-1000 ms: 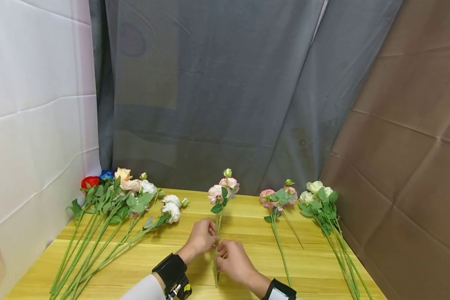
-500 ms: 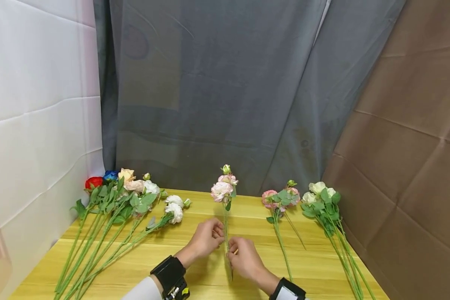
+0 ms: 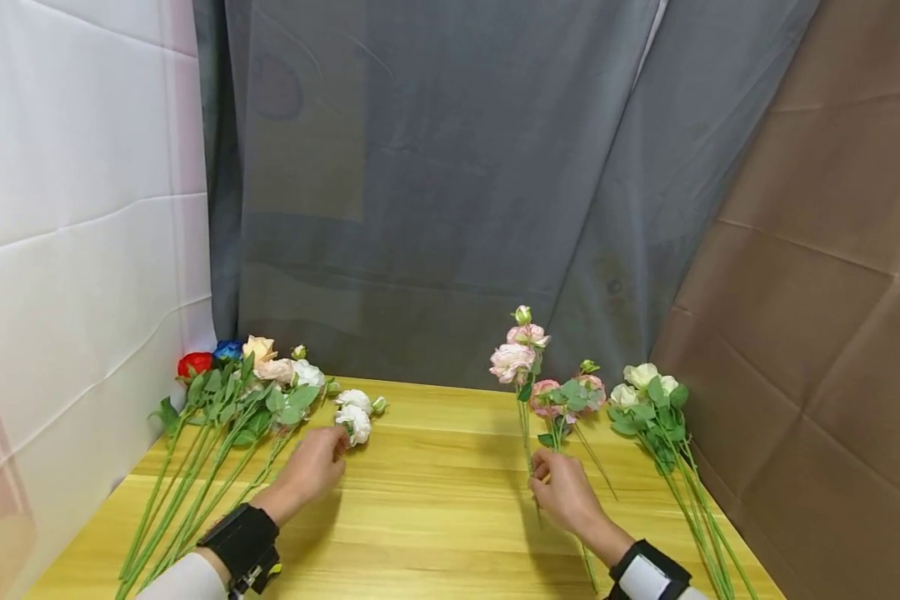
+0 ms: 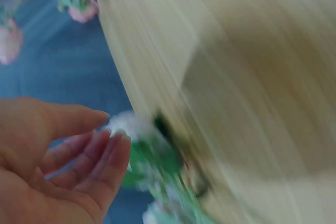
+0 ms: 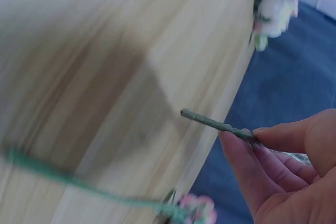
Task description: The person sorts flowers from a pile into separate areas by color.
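Note:
My right hand (image 3: 568, 493) pinches the green stem (image 5: 207, 121) of a pale pink artificial peony (image 3: 513, 363) between thumb and fingers. The peony stands upright, its two blooms and bud at the top; the cut end of the stem pokes out below the fingers in the right wrist view. My left hand (image 3: 309, 471) reaches over the flowers at the left, fingertips close to a white peony (image 3: 356, 423). In the left wrist view a gap shows between thumb and fingers, and the blurred white bloom (image 4: 131, 124) lies just behind the fingertips. The arm hides that peony's stem.
At the left lies a bunch with a red rose (image 3: 195, 364), a blue rose (image 3: 228, 350) and paler blooms. A darker pink peony (image 3: 546, 398) lies behind my right hand. Cream roses (image 3: 640, 376) lie at the right of the wooden table (image 3: 420, 517). Cloth walls stand around it.
Both hands were at the pale pink peony's stem in the middle. The left let go and moved left to the white peony; the right carried the pink peony rightward.

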Tool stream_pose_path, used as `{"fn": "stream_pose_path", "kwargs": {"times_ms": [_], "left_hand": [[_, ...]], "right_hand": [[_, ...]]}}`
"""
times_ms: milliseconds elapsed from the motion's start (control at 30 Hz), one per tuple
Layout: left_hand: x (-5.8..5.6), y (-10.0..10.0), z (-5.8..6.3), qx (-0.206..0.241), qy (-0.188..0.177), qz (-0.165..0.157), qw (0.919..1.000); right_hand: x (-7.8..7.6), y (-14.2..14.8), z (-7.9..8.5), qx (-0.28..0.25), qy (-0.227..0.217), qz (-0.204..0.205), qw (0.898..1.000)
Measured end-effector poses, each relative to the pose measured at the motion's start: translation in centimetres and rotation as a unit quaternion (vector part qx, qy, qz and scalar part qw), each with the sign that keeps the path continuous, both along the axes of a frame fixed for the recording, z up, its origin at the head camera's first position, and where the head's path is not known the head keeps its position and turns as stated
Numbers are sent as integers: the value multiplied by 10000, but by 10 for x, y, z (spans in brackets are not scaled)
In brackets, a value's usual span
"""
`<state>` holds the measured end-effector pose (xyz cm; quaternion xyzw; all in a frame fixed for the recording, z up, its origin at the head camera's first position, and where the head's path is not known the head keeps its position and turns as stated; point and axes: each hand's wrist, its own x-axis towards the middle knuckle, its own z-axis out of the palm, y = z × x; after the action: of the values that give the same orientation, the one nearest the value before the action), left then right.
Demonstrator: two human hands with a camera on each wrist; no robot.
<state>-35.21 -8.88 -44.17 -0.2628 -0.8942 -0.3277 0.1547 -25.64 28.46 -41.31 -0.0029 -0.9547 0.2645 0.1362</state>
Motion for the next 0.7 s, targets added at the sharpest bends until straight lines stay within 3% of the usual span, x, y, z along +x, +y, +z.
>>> {"fn": "stream_pose_path", "kwargs": {"times_ms": [167,333,533,700], "left_hand": [[-3,-38,1,-585,112,403,9974],[-1,-62,2,-953,-186,498,9940],[4,-76,4,-1829,-739,417,9795],[6,-76,6,-2033,-976,320,9737]], "right_hand": [[0,36,5,187,-48,-239,9995],[-3,70,0,426,-185,-471,9978],[-8,99,-14,542,-466,-784,9944],[-15,110,-21,799,-348,-913,9920]]}}
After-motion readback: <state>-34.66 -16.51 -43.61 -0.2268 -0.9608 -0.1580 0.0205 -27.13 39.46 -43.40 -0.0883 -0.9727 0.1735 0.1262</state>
